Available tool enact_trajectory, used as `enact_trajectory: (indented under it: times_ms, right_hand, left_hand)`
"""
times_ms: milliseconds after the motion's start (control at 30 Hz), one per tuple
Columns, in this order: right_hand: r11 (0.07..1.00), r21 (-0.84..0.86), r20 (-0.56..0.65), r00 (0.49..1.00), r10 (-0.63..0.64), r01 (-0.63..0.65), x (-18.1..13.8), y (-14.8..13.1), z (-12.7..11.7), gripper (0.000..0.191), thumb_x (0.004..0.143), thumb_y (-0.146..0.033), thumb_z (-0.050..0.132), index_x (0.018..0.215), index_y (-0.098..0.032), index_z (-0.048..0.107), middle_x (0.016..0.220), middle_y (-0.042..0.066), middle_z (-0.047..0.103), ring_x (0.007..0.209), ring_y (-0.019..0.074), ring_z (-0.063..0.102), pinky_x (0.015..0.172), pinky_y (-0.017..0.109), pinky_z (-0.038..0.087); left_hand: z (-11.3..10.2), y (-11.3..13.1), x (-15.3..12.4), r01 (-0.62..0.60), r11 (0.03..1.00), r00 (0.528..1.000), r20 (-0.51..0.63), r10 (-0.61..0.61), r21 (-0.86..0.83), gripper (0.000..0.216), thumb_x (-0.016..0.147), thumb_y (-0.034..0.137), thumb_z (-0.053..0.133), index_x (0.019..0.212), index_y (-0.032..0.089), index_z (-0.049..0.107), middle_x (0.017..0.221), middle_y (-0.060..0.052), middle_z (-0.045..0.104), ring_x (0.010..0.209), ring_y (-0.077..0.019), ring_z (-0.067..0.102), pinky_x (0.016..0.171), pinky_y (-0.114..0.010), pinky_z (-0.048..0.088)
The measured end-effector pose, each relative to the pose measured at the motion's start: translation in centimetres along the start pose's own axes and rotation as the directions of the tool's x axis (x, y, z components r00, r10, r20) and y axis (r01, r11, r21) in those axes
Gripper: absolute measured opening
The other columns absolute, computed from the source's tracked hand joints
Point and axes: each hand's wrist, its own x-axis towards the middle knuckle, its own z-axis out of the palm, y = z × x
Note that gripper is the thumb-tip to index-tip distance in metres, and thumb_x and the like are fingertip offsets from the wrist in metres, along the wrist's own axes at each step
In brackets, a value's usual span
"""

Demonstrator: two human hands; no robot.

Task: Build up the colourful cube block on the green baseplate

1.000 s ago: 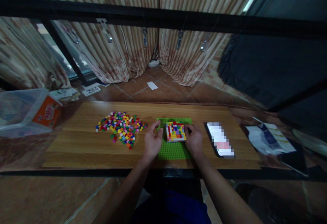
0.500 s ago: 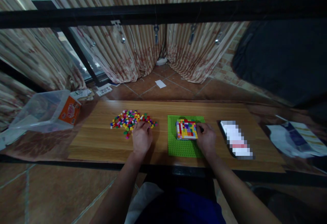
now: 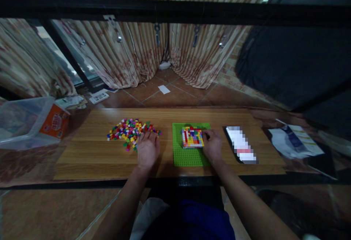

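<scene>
A pile of small, loose toy bricks point(image 3: 127, 128) in many colours lies on the left half of the wooden table. My left hand point(image 3: 148, 150) rests palm down at the pile's near right edge, fingers stretched over the bricks and thumb apart; its fingertips are partly hidden. On a green studded baseplate point(image 3: 186, 158) sits a low rectangular block of multicoloured bricks point(image 3: 192, 137) with a white lower edge. My right hand point(image 3: 213, 145) grips the right side of this block with bent fingers, which cover part of the baseplate.
To the right on the table point(image 3: 90, 163) lies a phone point(image 3: 241, 145) with a blurred screen. A clear plastic bin point(image 3: 24, 123) with an orange label stands off the left end. Papers and a packet point(image 3: 296, 141) lie beyond the right end. A black bar point(image 3: 175, 11) crosses in front of curtains.
The view has shifted, so everything sits further left. The fingers of my left hand have gone from bunched together to spread flatter over the pile. My right hand stays at the brick block.
</scene>
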Motion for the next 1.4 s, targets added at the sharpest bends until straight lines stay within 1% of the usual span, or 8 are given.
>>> enact_trajectory:
  times_ms: [133,333,500,767,1033,1200,1300,1400]
  right_hand:
    - [1.0,-0.004,-0.003,1.0,-0.002,0.002,0.0,-0.1,0.0,0.031,0.088,-0.031,0.044,0.081,-0.015,0.07,0.082,0.012,0.066,0.083,0.0252,0.056,0.076,0.038,0.044]
    - [1.0,-0.005,0.002,1.0,-0.002,0.002,0.1,0.0,0.0,0.03,0.089,-0.031,0.044,0.082,-0.016,0.07,0.082,0.011,0.066,0.084,0.0248,0.056,0.076,0.037,0.044]
    - [1.0,-0.012,0.011,1.0,-0.003,0.003,0.2,0.0,0.0,0.03,0.089,-0.03,0.045,0.082,-0.016,0.07,0.081,0.011,0.066,0.082,0.0242,0.056,0.077,0.037,0.043]
    - [1.0,0.01,-0.001,1.0,-0.009,0.009,0.2,0.0,-0.1,0.028,0.087,-0.028,0.045,0.081,-0.017,0.07,0.083,0.01,0.066,0.083,0.0241,0.057,0.077,0.037,0.044]
    - [1.0,0.005,0.004,1.0,0.011,-0.011,0.2,0.0,0.0,0.028,0.087,-0.028,0.045,0.082,-0.017,0.07,0.084,0.011,0.067,0.084,0.025,0.057,0.077,0.037,0.044]
    - [1.0,0.02,0.013,1.0,0.02,-0.021,0.2,0.0,0.0,0.028,0.087,-0.029,0.046,0.082,-0.016,0.07,0.086,0.012,0.067,0.087,0.0251,0.057,0.08,0.038,0.045]
    - [1.0,0.021,0.014,1.0,0.015,-0.015,0.2,-0.1,-0.1,0.028,0.087,-0.029,0.045,0.082,-0.016,0.07,0.086,0.012,0.067,0.086,0.0247,0.057,0.08,0.038,0.045]
    - [1.0,0.01,0.015,1.0,0.012,-0.012,0.2,-0.1,-0.1,0.029,0.088,-0.029,0.044,0.082,-0.016,0.07,0.085,0.012,0.067,0.084,0.0246,0.057,0.078,0.038,0.044]
  left_hand:
    - [0.6,1.2,-0.5,-0.028,0.969,1.0,-0.001,0.029,-0.247,0.02,0.09,0.022,0.048,0.097,0.018,0.066,0.093,-0.008,0.071,0.09,-0.0239,0.065,0.087,-0.039,0.05]
    - [1.5,3.7,-0.5,-0.013,0.843,1.0,0.011,0.023,-0.538,0.024,0.091,0.02,0.048,0.105,0.021,0.067,0.099,-0.005,0.073,0.094,-0.0194,0.067,0.087,-0.033,0.052]
    - [1.6,5.5,0.9,0.058,0.798,0.998,0.046,-0.038,-0.6,0.021,0.09,0.021,0.052,0.101,0.023,0.07,0.098,-0.003,0.074,0.089,-0.0181,0.069,0.083,-0.03,0.052]
    - [2.8,7.4,3.1,-0.063,0.773,0.998,-0.027,0.059,-0.631,0.018,0.088,0.018,0.056,0.09,0.022,0.073,0.095,-0.003,0.073,0.092,-0.0169,0.066,0.089,-0.031,0.05]
    - [4.4,7.7,3.7,-0.019,0.689,0.997,-0.063,-0.04,-0.724,0.017,0.082,0.013,0.062,0.084,0.023,0.076,0.096,-0.002,0.071,0.092,-0.015,0.066,0.091,-0.03,0.051]
    - [4.9,8.0,4.1,0.094,0.546,0.992,0.035,-0.117,-0.832,0.019,0.076,0.007,0.064,0.079,0.022,0.074,0.087,-0.001,0.073,0.086,-0.0139,0.067,0.085,-0.027,0.053]
    - [5.2,8.1,4.4,0.233,0.433,0.968,0.166,-0.186,-0.871,0.023,0.073,0.006,0.065,0.088,0.021,0.074,0.092,-0.002,0.075,0.086,-0.0148,0.068,0.084,-0.029,0.054]
    - [5.5,7.9,4.6,0.303,0.302,0.948,0.254,-0.19,-0.904,0.03,0.07,0.006,0.066,0.096,0.018,0.073,0.101,-0.005,0.075,0.092,-0.0167,0.069,0.086,-0.031,0.055]
